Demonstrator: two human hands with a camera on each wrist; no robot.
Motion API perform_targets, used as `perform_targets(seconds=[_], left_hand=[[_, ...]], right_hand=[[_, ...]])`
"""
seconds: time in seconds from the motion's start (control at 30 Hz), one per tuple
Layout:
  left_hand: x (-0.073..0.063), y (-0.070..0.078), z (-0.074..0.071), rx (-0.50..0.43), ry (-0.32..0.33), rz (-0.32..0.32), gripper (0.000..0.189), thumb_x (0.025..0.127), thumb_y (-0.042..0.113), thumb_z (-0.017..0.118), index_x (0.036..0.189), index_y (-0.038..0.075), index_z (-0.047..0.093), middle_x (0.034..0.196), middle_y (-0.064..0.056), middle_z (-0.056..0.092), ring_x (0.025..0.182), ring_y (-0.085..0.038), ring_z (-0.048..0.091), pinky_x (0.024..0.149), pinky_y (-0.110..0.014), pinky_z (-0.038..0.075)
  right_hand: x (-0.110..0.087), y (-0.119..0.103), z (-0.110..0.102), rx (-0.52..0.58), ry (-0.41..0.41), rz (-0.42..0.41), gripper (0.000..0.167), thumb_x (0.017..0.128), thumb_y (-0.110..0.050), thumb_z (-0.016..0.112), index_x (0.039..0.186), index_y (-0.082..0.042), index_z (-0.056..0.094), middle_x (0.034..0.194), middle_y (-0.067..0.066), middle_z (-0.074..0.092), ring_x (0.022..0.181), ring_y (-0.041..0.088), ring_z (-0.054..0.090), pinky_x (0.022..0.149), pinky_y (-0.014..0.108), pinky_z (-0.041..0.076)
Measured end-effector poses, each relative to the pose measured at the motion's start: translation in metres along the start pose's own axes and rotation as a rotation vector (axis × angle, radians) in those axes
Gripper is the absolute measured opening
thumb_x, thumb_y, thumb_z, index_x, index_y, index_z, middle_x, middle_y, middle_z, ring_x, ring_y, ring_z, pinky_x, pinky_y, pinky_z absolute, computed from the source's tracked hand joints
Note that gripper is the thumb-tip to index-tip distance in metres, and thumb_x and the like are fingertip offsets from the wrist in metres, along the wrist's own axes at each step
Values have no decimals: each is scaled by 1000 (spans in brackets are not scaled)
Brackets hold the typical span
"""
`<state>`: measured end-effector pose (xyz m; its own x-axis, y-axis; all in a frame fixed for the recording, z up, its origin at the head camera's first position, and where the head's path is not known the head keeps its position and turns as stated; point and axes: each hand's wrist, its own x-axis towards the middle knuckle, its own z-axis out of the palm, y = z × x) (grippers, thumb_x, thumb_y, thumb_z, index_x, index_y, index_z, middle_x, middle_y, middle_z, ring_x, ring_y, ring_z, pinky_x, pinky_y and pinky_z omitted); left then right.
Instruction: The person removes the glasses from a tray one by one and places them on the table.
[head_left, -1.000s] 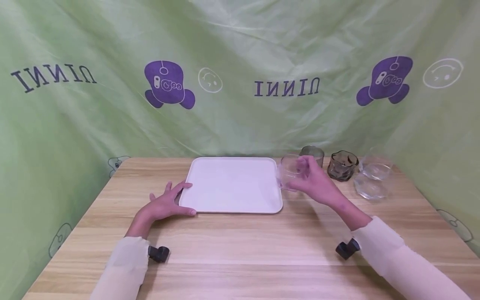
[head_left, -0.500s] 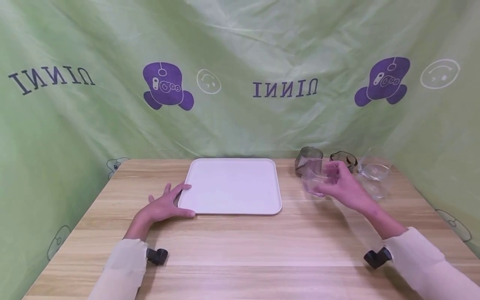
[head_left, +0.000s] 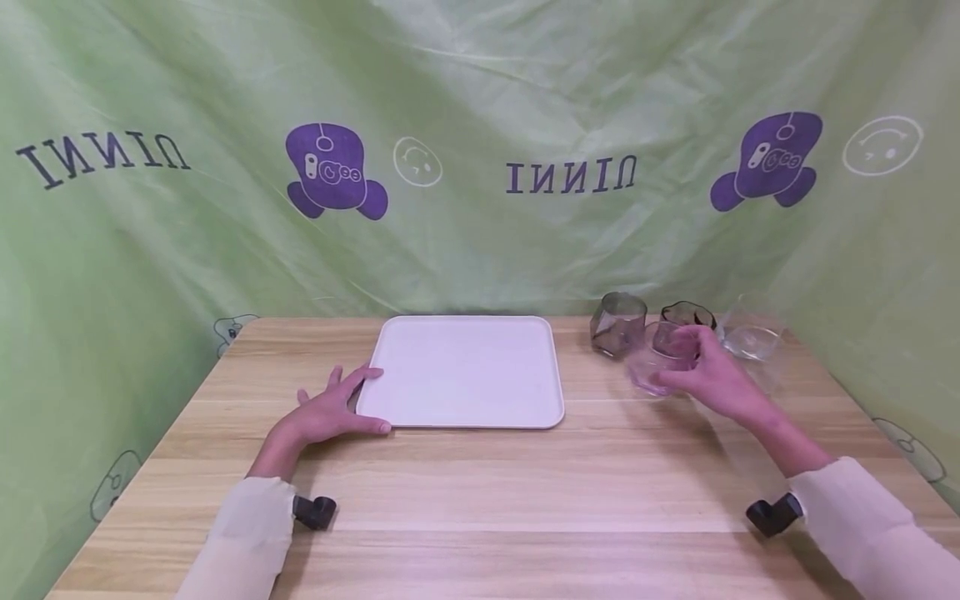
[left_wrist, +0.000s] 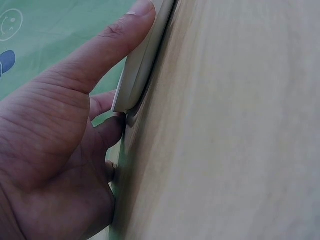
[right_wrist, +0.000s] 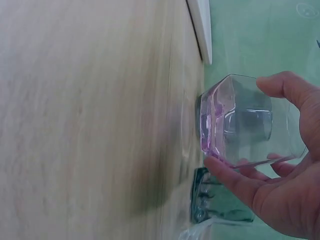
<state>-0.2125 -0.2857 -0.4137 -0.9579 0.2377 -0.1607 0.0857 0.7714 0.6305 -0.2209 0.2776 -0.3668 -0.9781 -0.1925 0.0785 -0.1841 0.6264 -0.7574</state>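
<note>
In the head view my left hand (head_left: 330,412) touches the near-left corner of a white tray (head_left: 465,371), thumb on the front edge and a finger on the left rim. The left wrist view has the straight thumb (left_wrist: 107,47) along the tray's side (left_wrist: 142,65). My right hand (head_left: 716,375) grips a clear faceted drinking glass (head_left: 660,371) between thumb and fingers. Close up in the right wrist view, that glass (right_wrist: 240,115) has a pinkish base, tilted slightly and close to the table. It overlaps the dark wavy-rimmed glass (head_left: 688,313) behind it.
A smoky grey glass (head_left: 617,325) stands left of the held one, at the back. Clear glassware (head_left: 752,340) stands at the far right, partly behind my right hand. A green curtain (head_left: 465,250) hangs close behind the wooden table (head_left: 480,508).
My right hand has moved right, away from the tray's right edge, carrying the clear glass past the smoky grey one to the dark wavy one. My left hand has stayed at the tray.
</note>
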Motion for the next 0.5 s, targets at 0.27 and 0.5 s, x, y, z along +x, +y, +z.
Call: perform_targets(seconds=[0.27, 0.5], left_hand=[[0, -1, 0, 5, -3, 3, 103, 75, 55, 88, 157, 16, 38, 168, -25, 14, 152, -49, -10, 99, -82, -18], [1, -1, 0, 0, -2, 4, 103, 75, 55, 88, 157, 16, 37, 168, -24, 14, 152, -48, -11, 100, -81, -19]], right_hand=[[0, 10, -3, -11, -25, 7, 89, 90, -27, 82, 148, 12, 27, 135, 35, 46, 118, 48, 55, 89, 46, 56], [0, 18, -4, 18, -38, 1, 87, 92, -23, 80, 148, 12, 25, 137, 36, 44, 120, 49, 55, 91, 45, 56]])
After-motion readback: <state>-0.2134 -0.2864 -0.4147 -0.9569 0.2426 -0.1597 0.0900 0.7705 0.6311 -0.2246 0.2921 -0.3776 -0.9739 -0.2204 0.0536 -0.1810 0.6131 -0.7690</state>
